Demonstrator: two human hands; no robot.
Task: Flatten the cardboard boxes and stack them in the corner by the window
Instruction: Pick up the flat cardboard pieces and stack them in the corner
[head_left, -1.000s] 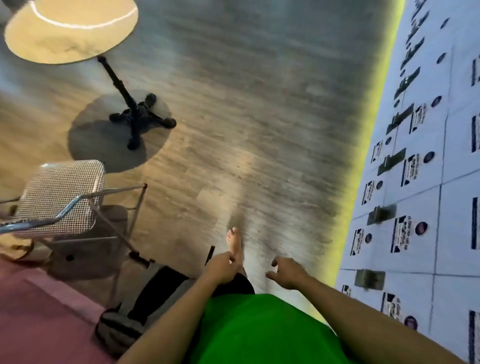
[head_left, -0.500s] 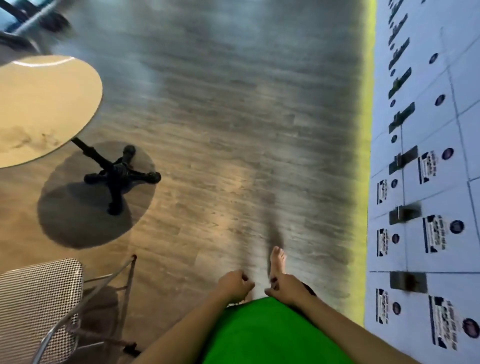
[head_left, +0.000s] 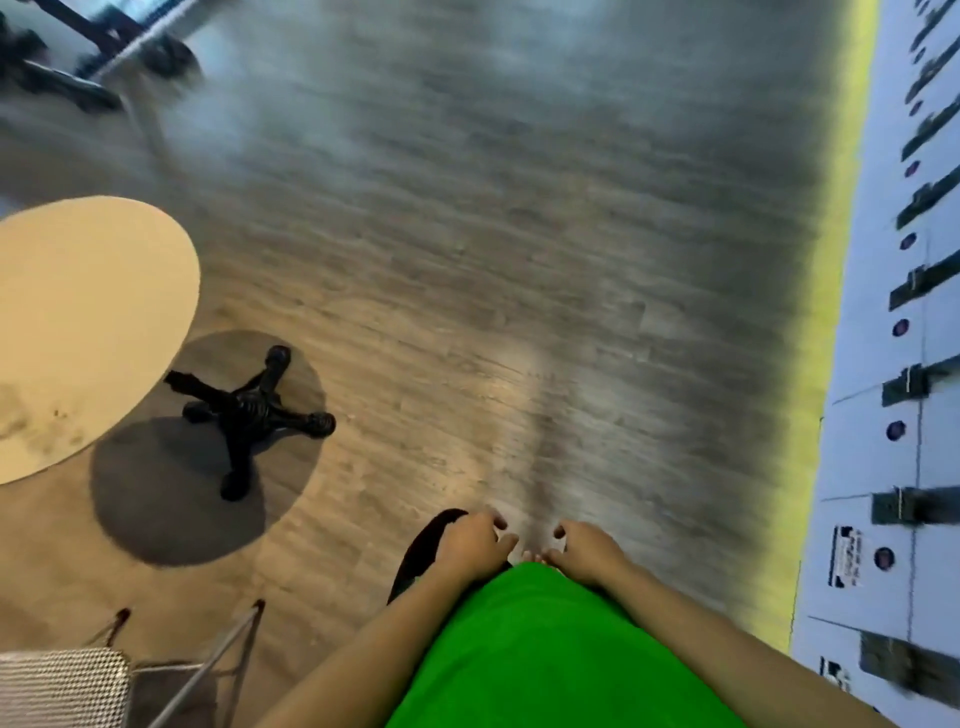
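Left hand (head_left: 475, 543) and right hand (head_left: 589, 553) empty, fingers loosely curled, apart; wooden floor (head_left: 467, 312) beyond fingertips; no boxes visible, presumably walking to fetch.

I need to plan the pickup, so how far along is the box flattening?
Done: nothing visible; no flattened cardboard or stack appears. In hand: nothing; the left hand and right hand are empty above the wooden floor. Left: apparently everything; no boxes or window corner show.

Motion blur smears the wood floor (head_left: 519, 234); the round table (head_left: 88, 332) casts a crisp shadow.
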